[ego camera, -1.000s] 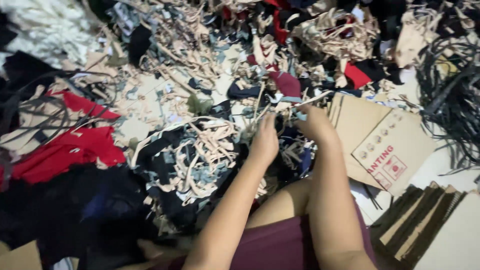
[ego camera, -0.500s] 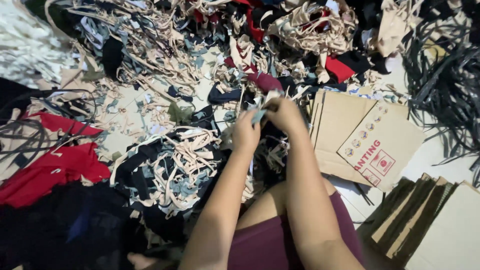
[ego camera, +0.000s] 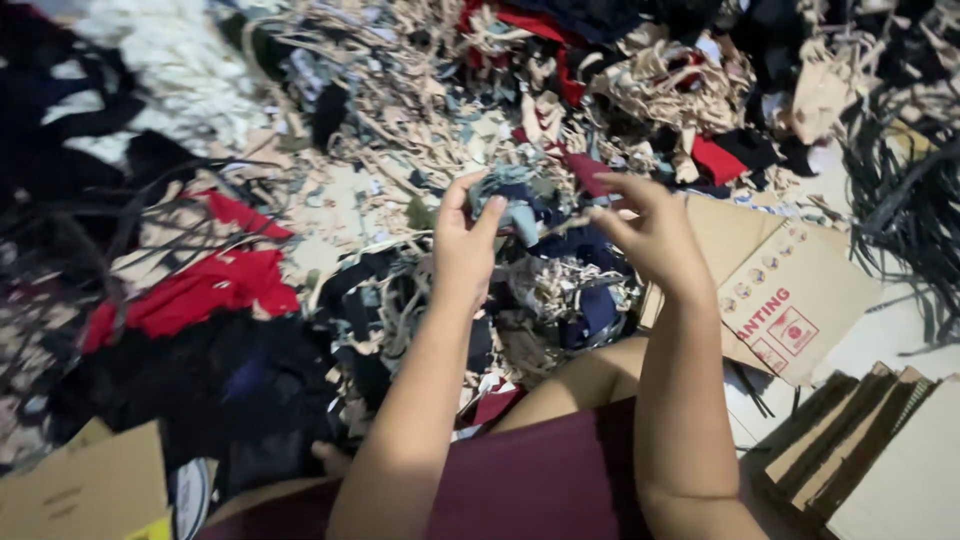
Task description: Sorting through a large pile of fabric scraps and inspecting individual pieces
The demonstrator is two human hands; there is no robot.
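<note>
Left hand is gripping a grey-blue fabric scrap bundle, lifted above the scrap pile on the floor. Right hand is sitting just right of it, fingers loosely curled, pinching a thin strand running toward the bundle. Flattened cardboard box is crowding the right side.

The left hand gripped a grey-blue scrap bundle. The right hand pinched its strands. Flattened cardboard lay beside.
</note>
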